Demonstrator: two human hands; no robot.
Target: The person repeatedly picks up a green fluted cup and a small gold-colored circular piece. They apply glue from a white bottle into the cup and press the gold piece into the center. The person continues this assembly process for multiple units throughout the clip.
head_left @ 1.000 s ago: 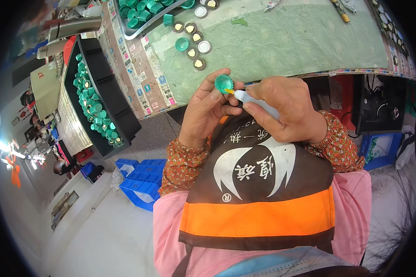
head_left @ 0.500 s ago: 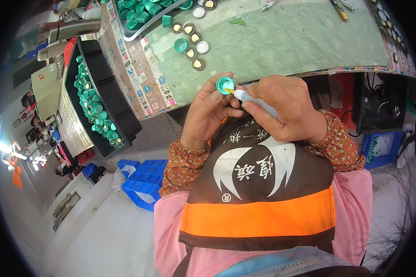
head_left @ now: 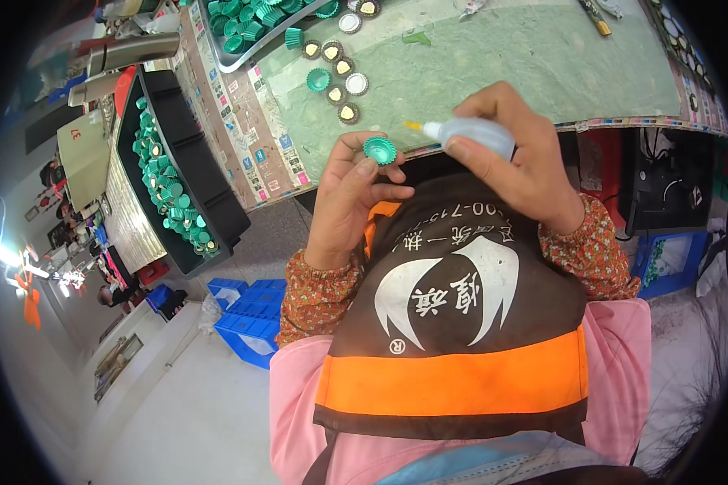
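A small green fluted cup (head_left: pixel 379 151) is pinched between the thumb and fingers of my left hand (head_left: pixel 346 190), its hollow side facing up. My right hand (head_left: pixel 516 153) grips a translucent squeeze bottle (head_left: pixel 479 136) with a yellow nozzle. The bottle lies nearly level, its nozzle tip to the upper right of the cup and apart from it. On the table beyond my left hand lie several dark fluted pieces (head_left: pixel 336 94) with pale centres, along with another green cup (head_left: pixel 319 79) and white-centred pieces (head_left: pixel 356 84).
A clear tray (head_left: pixel 233 63) of green cups stands at the table's far left. Left of the table, a black bin (head_left: pixel 188 141) holds many more. Blue crates (head_left: pixel 255 323) sit on the floor at left. A pen-like tool (head_left: pixel 594 16) lies at the far right of the green tabletop (head_left: pixel 477 73).
My right hand has drawn the squeeze bottle up and right, so its nozzle has left the cup. My left hand has shifted slightly left with the cup.
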